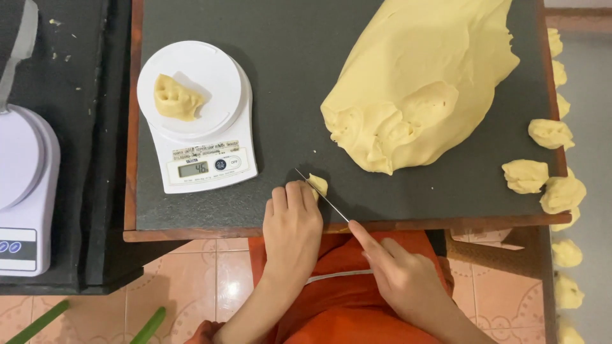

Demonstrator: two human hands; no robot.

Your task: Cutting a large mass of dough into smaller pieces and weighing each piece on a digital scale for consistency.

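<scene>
A big mound of pale yellow dough (417,79) lies on the dark table top (287,57). My right hand (398,271) grips a thin knife (322,196), forefinger along its back, the blade cutting a small dough piece (318,184) near the front edge. My left hand (292,229) rests beside the blade, its fingertips touching that small piece. A white kitchen scale (204,121) stands to the left with a dough lump (176,99) on its round plate.
Several portioned dough lumps (549,134) line the table's right edge and run down the right side. A second white scale (22,191) sits on a black surface at the left. Tiled floor and orange clothing (344,293) lie below the table's wooden edge.
</scene>
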